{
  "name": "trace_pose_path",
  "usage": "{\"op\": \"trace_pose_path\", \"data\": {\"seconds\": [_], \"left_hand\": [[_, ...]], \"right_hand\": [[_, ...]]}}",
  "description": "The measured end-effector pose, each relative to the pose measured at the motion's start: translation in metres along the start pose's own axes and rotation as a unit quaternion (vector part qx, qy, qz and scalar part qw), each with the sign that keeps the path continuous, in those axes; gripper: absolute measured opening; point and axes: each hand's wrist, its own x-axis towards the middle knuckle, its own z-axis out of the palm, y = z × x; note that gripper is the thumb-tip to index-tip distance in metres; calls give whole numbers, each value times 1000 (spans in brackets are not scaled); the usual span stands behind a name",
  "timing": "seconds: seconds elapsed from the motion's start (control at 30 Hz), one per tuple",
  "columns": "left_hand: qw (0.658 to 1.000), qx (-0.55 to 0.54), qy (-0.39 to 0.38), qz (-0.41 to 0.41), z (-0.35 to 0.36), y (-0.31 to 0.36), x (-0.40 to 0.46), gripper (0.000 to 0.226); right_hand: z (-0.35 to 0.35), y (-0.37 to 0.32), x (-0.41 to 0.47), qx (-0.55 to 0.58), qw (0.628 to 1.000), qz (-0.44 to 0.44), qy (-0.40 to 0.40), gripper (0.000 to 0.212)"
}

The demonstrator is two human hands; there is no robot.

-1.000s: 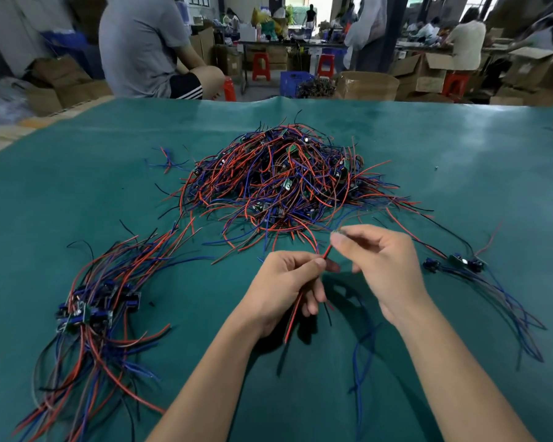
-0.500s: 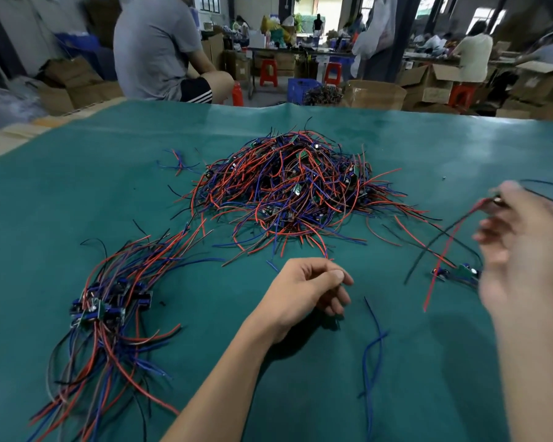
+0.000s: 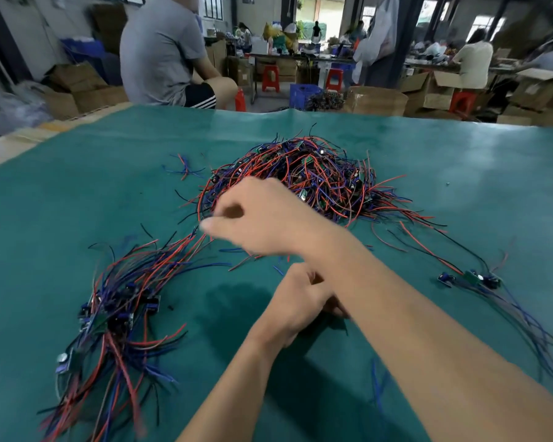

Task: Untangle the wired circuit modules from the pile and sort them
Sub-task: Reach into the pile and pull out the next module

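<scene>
Item: right hand [image 3: 268, 218], reaching across the body toward the near left edge of the tangled pile [image 3: 316, 180]; motion-blurred, grip loosely curled with thumb and forefinger extended toward the wires. Whether it has hold of a strand cannot be told; the posture suggests it is going in to pick one out. Item: left hand [image 3: 297, 301], resting low on the desk [image 3: 77, 202] under the right forearm, fingers curled inward; contents hidden, so its grip cannot be told either. It sits near the body, probably parked where it can receive and steady a lead. Item: tangled pile, red, blue and black leads with small boards among them, heaped at the desk's centre, far side of both hands; the unsorted stock. Item: sorted bundle [image 3: 115, 311], at the left, modules clustered together and leads fanned roughly parallel, seemingly laid so that they do not re-tangle. Item: smaller group of modules [image 3: 473, 279], at the right, well apart from the bundle, leads trailing toward the near edge; likely a separate sort. Item: loose blue wire [image 3: 377, 387], near edge, apart from all groups. Item: stray wire scrap [image 3: 184, 165], beyond the pile's left side.
</scene>
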Motion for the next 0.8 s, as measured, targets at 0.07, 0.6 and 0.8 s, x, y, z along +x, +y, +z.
{"op": "trace_pose_path", "data": {"seconds": [0.07,0.6,0.8], "left_hand": [[998,-46,-37,7,-1,-2,0,12],[994,-102,-44,0,1,4,0,18],[993,-115,-35,-11,2,5,-1,18]], "right_hand": [[-3,39,15,-44,997,63,8,19],[10,144,21,123,934,254,218,16],[-9,157,-8,295,882,266,255,19]]}}
